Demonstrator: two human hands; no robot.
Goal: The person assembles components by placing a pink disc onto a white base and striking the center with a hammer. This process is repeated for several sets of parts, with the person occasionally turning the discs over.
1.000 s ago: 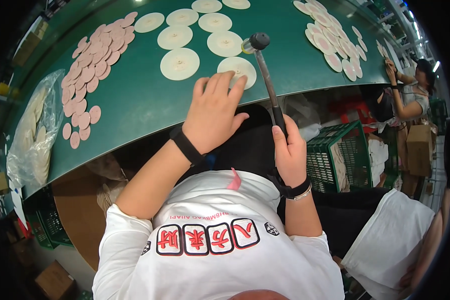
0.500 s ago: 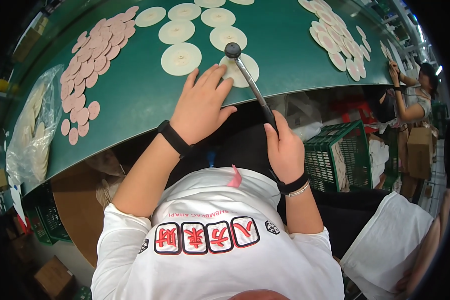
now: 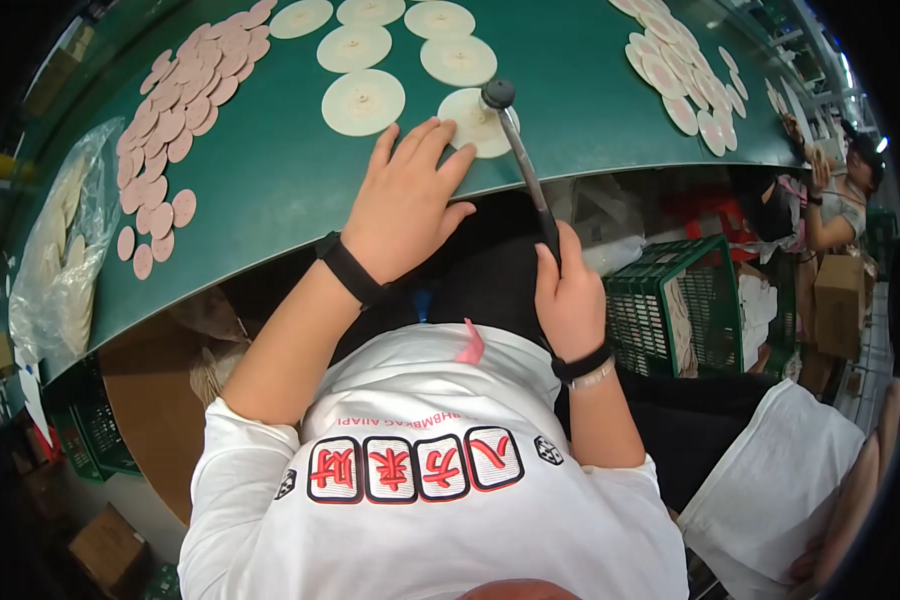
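Note:
My right hand [image 3: 574, 305] is wrapped round the dark grip of a hammer [image 3: 528, 165] with a thin metal shaft and a round black head. The hammer's head is over the right part of a cream-coloured disc [image 3: 467, 127] near the table's front edge; I cannot tell whether they touch. Flat, with fingers spread, my left hand [image 3: 412, 200] has its fingertips at the disc's left edge. More cream discs [image 3: 363, 104] lie in two columns beyond, each with a small piece at its centre.
Pink discs [image 3: 183, 110] are heaped on the green table [image 3: 270, 180] at left, beside a clear plastic bag [image 3: 65, 255] of pale pieces. Pale pink and cream discs [image 3: 682, 75] lie at right. A green crate [image 3: 660, 310] stands below the edge. Another person [image 3: 838, 205] is at far right.
The hammer's head has shifted slightly right over the near disc. My left hand stays by the disc's edge. The table and discs appear slightly higher in view.

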